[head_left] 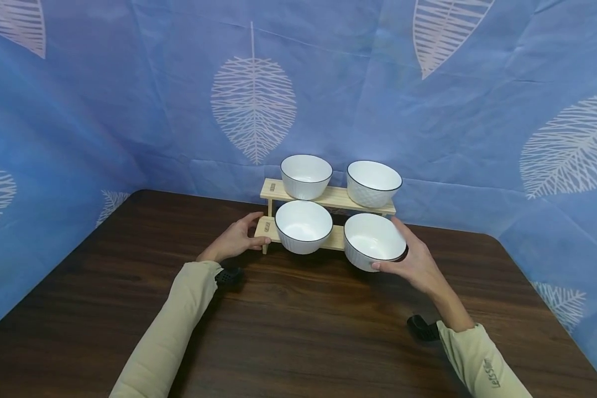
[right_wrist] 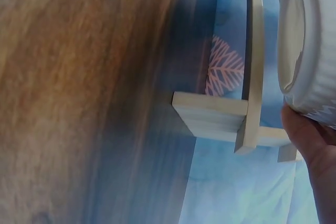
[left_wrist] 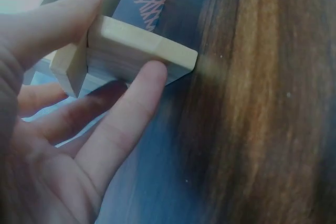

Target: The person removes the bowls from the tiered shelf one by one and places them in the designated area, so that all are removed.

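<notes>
Right hand (head_left: 418, 264) curls around a white bowl (head_left: 374, 239) at the right end of the lower shelf of a wooden two-tier rack (head_left: 330, 197); left hand (head_left: 236, 239) pinches the shelf's left end. The bowl looks partly off the shelf and could slip if that grip loosens

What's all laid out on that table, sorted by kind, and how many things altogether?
White bowls: 4, two on the upper shelf, one on the lower shelf, one gripped by the right hand at the lower shelf's right end
Wooden two-tier rack: 1, its lower left end held by the left hand
Total: 5
</notes>
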